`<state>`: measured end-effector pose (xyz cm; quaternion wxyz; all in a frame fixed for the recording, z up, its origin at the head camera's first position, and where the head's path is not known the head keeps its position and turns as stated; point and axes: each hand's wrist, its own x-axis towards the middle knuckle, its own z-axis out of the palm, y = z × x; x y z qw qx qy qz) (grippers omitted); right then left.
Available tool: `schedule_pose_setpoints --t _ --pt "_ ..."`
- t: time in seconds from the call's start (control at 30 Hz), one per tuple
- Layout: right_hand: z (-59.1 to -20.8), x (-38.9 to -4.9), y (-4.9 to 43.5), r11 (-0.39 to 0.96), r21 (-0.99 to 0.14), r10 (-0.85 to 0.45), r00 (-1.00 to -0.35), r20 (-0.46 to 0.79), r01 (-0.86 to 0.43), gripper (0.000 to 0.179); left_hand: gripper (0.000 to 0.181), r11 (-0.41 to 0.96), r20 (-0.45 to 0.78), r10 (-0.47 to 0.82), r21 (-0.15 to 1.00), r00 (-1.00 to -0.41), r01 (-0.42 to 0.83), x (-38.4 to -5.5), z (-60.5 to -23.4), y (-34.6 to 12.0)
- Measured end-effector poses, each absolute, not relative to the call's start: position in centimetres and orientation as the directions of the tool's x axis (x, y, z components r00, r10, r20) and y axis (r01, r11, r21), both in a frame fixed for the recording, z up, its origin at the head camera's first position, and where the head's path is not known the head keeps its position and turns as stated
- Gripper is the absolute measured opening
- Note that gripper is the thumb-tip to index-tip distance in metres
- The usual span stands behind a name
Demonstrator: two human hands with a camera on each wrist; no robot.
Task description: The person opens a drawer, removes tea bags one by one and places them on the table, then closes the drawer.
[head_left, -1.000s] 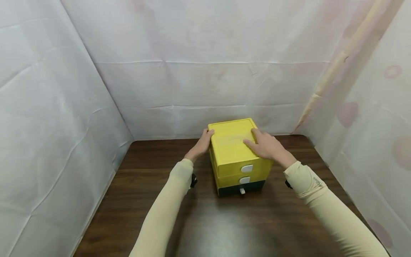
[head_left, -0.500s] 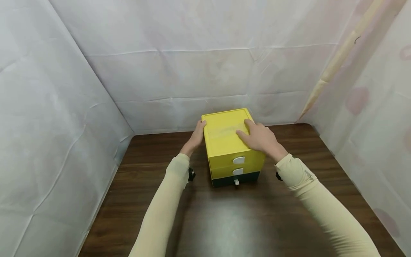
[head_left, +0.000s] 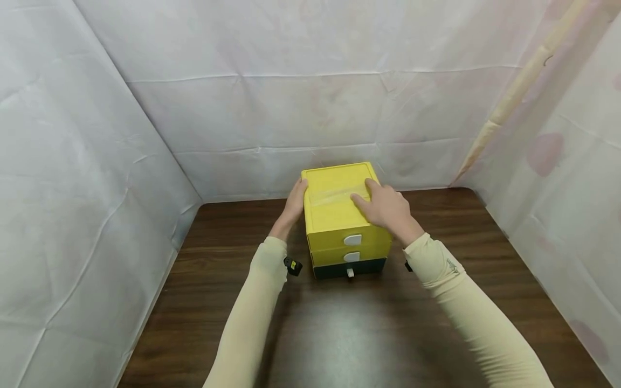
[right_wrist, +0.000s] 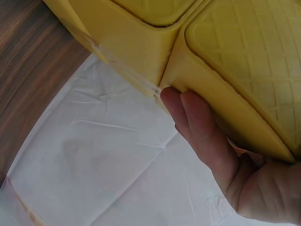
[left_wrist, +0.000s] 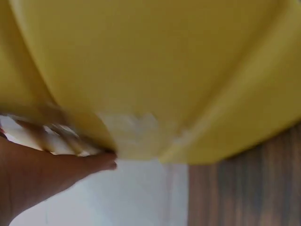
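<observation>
A small three-tier drawer box point(head_left: 332, 207) sits on the table. Its top and two upper drawers are yellow with white tabs, and the bottom drawer is dark green. Clear tape runs across its top. My left hand point(head_left: 293, 202) holds the upper left edge, its other fingers mostly hidden along that side; in the left wrist view its thumb point(left_wrist: 94, 162) touches the yellow wall. My right hand point(head_left: 387, 207) grips the top right edge, thumb and a finger laid on the top. In the right wrist view, fingers point(right_wrist: 204, 120) lie against the box's ridged side.
The dark wood tabletop point(head_left: 339, 334) spreads in front and to both sides. White sheeting point(head_left: 267, 113) hangs close behind the box and along both sides, with a pale pole point(head_left: 504, 108) at the back right corner.
The drawer box has shifted slightly left on the table, with both hands staying on it. The head view has also tilted a little.
</observation>
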<state>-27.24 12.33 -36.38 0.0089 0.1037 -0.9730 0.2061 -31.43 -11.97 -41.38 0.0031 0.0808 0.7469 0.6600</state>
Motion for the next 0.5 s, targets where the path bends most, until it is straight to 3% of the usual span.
schedule_pose_setpoints --t 0.13,0.5 --pt "-36.3 -27.1 12.1 0.895 -0.4 -0.194 -0.98 0.052 -0.199 0.076 0.067 0.077 0.002 0.047 0.997 -0.999 0.005 -29.8 -40.9 -11.3" --pt "-36.3 -27.4 11.0 0.898 -0.408 -0.163 -0.986 0.044 -0.167 0.078 0.078 0.042 -0.019 0.044 0.999 -0.999 -0.017 -28.2 -39.2 -10.8"
